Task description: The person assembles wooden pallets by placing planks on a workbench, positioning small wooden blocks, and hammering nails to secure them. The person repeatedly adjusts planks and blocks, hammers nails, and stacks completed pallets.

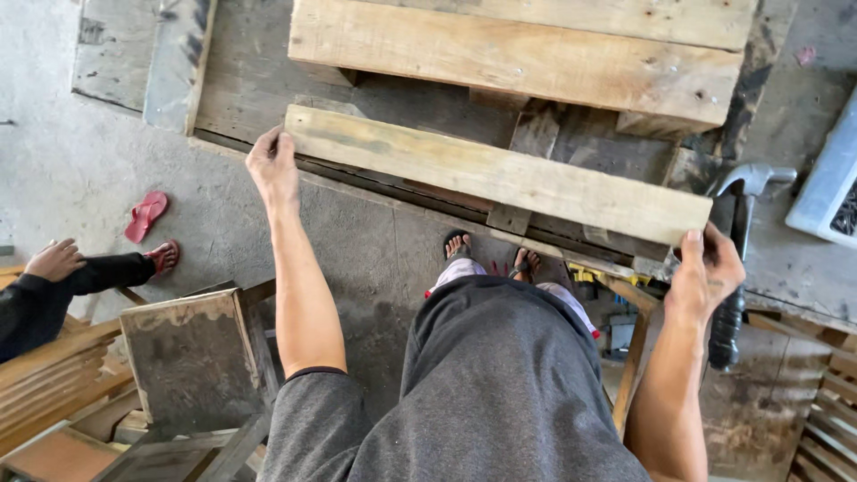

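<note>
Single head view: you look steeply down from standing height, close over your own arms, torso and feet

Soft daylight — sharp, slight edge distortion

The plank (500, 174) runs crosswise over the pallet (536, 54)'s near edge. At the plank's left end sits the left hand (272, 165); at its right end the right hand (705, 272), with a hammer (736, 268). Left of the plank lies a sandal (145, 215); nearer, below it, the person's feet (491, 254).
</note>
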`<state>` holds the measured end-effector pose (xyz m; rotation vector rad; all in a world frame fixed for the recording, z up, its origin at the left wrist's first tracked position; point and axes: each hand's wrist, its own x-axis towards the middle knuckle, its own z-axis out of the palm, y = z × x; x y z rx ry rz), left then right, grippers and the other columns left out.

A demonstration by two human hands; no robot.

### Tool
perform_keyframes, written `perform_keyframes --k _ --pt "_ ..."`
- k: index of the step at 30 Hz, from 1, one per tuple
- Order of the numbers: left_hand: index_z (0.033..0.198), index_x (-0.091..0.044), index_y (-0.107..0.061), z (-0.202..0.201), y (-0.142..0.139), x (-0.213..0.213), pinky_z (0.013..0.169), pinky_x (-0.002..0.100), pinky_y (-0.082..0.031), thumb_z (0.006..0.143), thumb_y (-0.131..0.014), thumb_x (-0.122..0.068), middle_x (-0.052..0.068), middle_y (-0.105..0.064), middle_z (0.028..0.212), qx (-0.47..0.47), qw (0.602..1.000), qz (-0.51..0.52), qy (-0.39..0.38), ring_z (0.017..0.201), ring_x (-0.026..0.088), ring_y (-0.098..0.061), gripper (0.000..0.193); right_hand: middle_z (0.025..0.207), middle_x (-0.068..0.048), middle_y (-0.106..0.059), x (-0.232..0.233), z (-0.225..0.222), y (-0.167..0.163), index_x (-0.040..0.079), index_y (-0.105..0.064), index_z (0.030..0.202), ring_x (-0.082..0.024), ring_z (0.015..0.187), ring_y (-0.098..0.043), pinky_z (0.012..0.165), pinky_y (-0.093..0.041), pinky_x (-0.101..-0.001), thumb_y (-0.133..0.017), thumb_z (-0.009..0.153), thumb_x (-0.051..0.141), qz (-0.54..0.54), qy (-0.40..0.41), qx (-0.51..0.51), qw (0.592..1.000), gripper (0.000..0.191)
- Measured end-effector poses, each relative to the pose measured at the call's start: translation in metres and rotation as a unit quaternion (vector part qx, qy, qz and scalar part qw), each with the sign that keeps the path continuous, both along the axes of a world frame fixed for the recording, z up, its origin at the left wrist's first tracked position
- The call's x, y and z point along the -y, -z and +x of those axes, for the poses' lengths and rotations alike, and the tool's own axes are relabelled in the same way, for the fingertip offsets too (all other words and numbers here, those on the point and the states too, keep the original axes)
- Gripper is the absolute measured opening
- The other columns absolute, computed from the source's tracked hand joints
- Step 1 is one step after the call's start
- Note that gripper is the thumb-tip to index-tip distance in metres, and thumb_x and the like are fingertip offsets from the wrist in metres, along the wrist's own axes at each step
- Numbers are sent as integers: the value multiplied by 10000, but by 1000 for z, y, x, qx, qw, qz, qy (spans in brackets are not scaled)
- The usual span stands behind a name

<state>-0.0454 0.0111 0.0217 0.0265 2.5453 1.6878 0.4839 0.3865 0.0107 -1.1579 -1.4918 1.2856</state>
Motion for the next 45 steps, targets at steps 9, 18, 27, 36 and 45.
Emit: perform_keyframes --k 9,18,27,36,45 --pt "1204 38 -735 7 13 -16 930 365 -564 1004 -716 -106 144 -756 1134 -203 969 -126 64 1038 235 -718 247 1168 -160 -699 8 13 -7 -45 -727 1128 -281 1083 -658 973 -536 -408 -817 963 124 176 15 219 960 253" --pt "1279 95 -705 25 29 -8 967 383 -575 1043 -618 -48 196 -724 1233 -214 973 -76 48 1092 271 -697 289 1476 -100 -563 18 19 1 -6 -568 1527 -201 1364 -571 1149 -457 -306 -638 1074 81 93 -68 71 991 467" --pt "1226 30 -739 25 27 -23 967 374 -594 1044 -637 -84 164 -733 1234 -120 993 -10 1 1089 240 -697 237 1410 -104 -554 19 22 1 6 -555 1475 -185 1242 -605 953 -555 -287 -772 948 100 43 -26 92 995 578" --pt "1336 1 -650 24 30 -24 1033 395 -541 1070 -620 -139 149 -662 1325 -81 997 -1 6 1181 224 -677 303 1424 -121 -525 22 26 8 -7 -545 1483 -177 1238 -616 942 -606 -280 -802 953 93 44 -19 46 998 597" --pt "1359 18 -648 27 33 -12 1071 425 -561 1121 -622 -131 162 -655 1341 -108 993 15 48 1195 254 -643 281 1353 -85 -578 23 32 21 -8 -577 1476 -151 1136 -638 882 -571 -256 -849 914 185 89 -22 103 990 653"
